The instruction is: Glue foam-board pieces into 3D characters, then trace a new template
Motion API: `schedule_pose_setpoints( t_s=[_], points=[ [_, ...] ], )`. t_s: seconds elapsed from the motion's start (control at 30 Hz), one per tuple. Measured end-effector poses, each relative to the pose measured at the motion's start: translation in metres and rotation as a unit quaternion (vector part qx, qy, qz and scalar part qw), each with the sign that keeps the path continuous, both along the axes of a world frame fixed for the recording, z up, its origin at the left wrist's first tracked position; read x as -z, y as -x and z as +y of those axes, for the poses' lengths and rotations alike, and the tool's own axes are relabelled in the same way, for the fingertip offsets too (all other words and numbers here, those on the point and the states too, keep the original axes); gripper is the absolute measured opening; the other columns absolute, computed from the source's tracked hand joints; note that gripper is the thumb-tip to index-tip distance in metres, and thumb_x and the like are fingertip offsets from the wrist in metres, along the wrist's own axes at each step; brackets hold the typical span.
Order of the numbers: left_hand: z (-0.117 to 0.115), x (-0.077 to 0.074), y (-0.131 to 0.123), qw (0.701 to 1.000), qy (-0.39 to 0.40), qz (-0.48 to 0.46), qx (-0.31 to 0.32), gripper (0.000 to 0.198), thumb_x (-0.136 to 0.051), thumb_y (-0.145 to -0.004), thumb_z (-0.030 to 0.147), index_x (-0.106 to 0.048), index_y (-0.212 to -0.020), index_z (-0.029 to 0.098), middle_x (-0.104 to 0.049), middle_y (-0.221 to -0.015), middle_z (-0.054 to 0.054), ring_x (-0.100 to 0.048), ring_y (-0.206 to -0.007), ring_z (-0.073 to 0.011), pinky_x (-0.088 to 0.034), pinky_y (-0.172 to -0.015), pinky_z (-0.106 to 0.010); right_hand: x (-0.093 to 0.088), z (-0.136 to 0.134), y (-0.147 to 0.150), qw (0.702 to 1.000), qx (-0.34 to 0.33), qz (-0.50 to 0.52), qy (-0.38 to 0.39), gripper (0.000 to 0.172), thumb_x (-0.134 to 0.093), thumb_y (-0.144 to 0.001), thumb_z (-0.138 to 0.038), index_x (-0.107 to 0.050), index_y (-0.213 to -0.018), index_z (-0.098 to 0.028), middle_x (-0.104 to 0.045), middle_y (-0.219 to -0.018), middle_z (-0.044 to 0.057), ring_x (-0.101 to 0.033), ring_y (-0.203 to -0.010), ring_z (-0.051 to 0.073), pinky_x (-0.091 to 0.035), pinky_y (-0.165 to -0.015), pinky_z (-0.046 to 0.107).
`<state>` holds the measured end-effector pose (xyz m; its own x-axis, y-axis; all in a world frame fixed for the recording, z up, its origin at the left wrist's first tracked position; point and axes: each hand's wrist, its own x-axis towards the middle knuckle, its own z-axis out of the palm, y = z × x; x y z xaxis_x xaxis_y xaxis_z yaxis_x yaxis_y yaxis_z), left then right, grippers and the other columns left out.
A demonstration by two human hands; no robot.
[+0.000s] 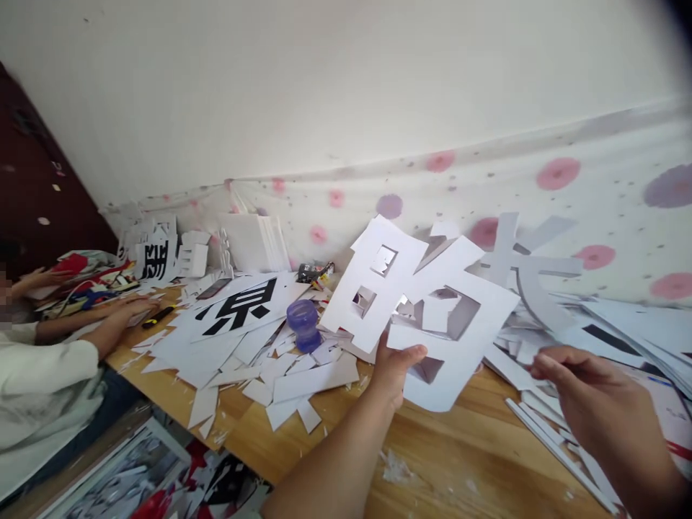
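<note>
My left hand [393, 367] grips a white foam-board character cut-out [408, 256] by its lower edge, thumb on the front face. The cut-out is tilted above the table, with several openings through it. My right hand [600, 404] is apart from it, to the right, with thumb and fingers pinched together; whatever is between them is too small or hidden to tell. Behind that hand, another thick white cut-out character [505, 252] leans against the wall covering. White strips [562, 454] lie on the table beside the right hand.
White offcuts [316, 378] cover the wooden table [443, 468] around a purple container [303, 324]. A sheet with a black printed character [243, 306] lies farther left. At the far left sits another person [43, 389], hands on the table near a yellow-black cutter [158, 317].
</note>
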<state>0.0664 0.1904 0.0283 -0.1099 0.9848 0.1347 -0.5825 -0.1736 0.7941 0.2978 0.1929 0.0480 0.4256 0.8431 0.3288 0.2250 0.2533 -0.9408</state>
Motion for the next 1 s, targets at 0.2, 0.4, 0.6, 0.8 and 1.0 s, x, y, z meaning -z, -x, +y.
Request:
schedule_pose_setpoints(
  t_s=[0.2, 0.4, 0.6, 0.8, 1.0],
  points=[
    [0.003, 0.007, 0.002, 0.999, 0.023, -0.019, -0.020, 0.071, -0.088, -0.057, 0.029, -0.063, -0.122, 0.019, -0.073, -0.108, -0.012, -0.068, -0.099, -0.0299, -0.053, -0.084, -0.039, 0.038, -0.006, -0.008, 0.992, -0.086, 0.017, 0.086, 0.019, -0.075, -0.053, -0.048, -0.070, -0.055, -0.030, -0.067, -0.067, 0.008, -0.063, -0.071, 0.028, -0.050, -0.065, 0.038],
    [0.009, 0.015, 0.004, 0.997, 0.041, -0.028, -0.055, 0.070, -0.090, -0.052, 0.029, -0.066, -0.117, 0.019, -0.073, -0.109, -0.011, -0.067, -0.103, -0.0296, -0.052, -0.088, -0.039, 0.044, -0.003, -0.001, 0.984, -0.145, -0.064, 0.086, 0.025, -0.070, -0.056, -0.053, -0.070, -0.055, -0.027, -0.069, -0.072, 0.008, -0.064, -0.077, 0.029, -0.050, -0.080, 0.040],
    [0.010, 0.018, 0.002, 0.997, 0.053, -0.032, -0.050, 0.062, -0.090, -0.050, 0.031, -0.069, -0.107, 0.019, -0.074, -0.104, -0.010, -0.067, -0.103, -0.0301, -0.052, -0.089, -0.041, 0.048, -0.005, 0.003, 0.984, -0.159, -0.024, 0.071, 0.021, -0.075, -0.054, -0.048, -0.072, -0.059, -0.028, -0.067, -0.070, 0.008, -0.063, -0.071, 0.026, -0.050, -0.072, 0.038],
    [0.009, 0.019, 0.000, 0.997, 0.054, -0.030, -0.051, 0.058, -0.091, -0.048, 0.030, -0.069, -0.100, 0.017, -0.073, -0.104, -0.011, -0.067, -0.100, -0.0295, -0.052, -0.088, -0.041, 0.044, -0.007, 0.006, 0.987, -0.140, 0.008, 0.084, 0.017, -0.077, -0.041, -0.042, -0.074, -0.053, -0.030, -0.068, -0.072, 0.011, -0.063, -0.069, 0.028, -0.051, -0.068, 0.043],
    [0.009, 0.020, 0.000, 0.996, 0.054, -0.035, -0.062, 0.058, -0.091, -0.047, 0.033, -0.069, -0.098, 0.017, -0.073, -0.098, -0.011, -0.068, -0.093, -0.0283, -0.052, -0.084, -0.041, 0.048, -0.004, 0.008, 0.987, -0.141, 0.012, 0.082, 0.015, -0.077, -0.038, -0.038, -0.069, -0.046, -0.029, -0.065, -0.064, 0.009, -0.058, -0.062, 0.024, -0.048, -0.060, 0.039]
  ],
)
